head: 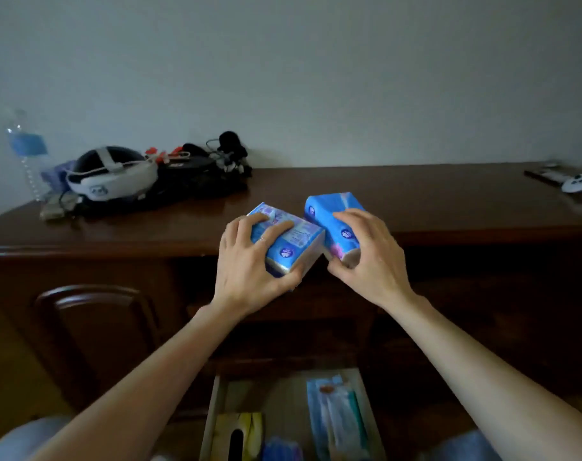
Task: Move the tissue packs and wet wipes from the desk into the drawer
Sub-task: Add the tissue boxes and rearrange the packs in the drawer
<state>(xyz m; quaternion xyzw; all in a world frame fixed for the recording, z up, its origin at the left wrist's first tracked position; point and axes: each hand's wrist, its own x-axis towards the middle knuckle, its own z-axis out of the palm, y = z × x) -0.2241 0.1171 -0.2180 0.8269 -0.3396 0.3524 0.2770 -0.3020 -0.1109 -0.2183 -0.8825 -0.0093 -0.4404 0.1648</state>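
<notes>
I am carrying two blue tissue packs off the desk, one clamped in each hand.

My left hand (pixel 249 267) is wrapping its fingers over the left tissue pack (pixel 288 242), and my right hand (pixel 366 257) is gripping the right tissue pack (pixel 333 212); both packs are hanging at the front edge of the desk (pixel 416 201), above the open drawer (pixel 213 417). I am judging the task as partly done: the drawer is already holding a yellow tissue box (pixel 238 434), a long blue wipes-type packet (pixel 333 417) and something blue I cannot identify. I am counting two packs in hand and seeing no others left on the desk.
</notes>
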